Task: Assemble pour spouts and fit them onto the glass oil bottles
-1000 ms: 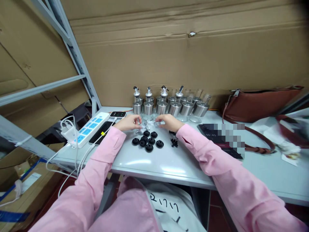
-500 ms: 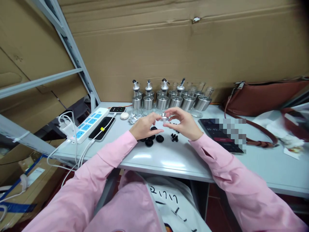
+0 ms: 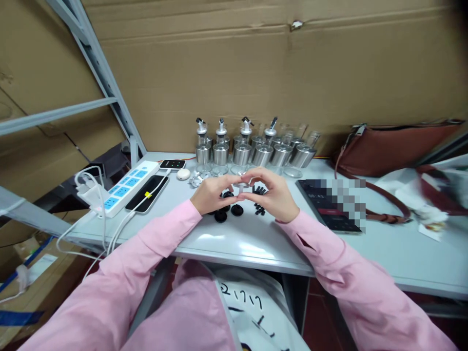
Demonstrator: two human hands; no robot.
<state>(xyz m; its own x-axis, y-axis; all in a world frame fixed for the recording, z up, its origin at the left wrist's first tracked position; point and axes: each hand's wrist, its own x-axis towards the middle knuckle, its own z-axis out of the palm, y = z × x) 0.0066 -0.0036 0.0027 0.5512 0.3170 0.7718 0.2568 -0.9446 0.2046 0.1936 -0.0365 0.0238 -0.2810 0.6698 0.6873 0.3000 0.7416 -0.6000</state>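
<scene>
My left hand and my right hand meet above the grey table, their fingertips pinching a small silvery pourer part between them. Just below lie several black rubber stoppers and a little heap of tiny black pieces. Behind stands a row of steel-collared glass cruets, some with pourer spouts fitted. A few loose silvery parts lie left of my hands.
A white and blue power strip with chargers, a black phone, a small timer and a white pebble-shaped object sit at left. A dark tablet and a brown leather bag lie at right. Cardboard walls the back.
Both hands have drawn back from the loose parts near the cruets, lifting a small silvery part. They now hold it together over the black stoppers, a little closer to me.
</scene>
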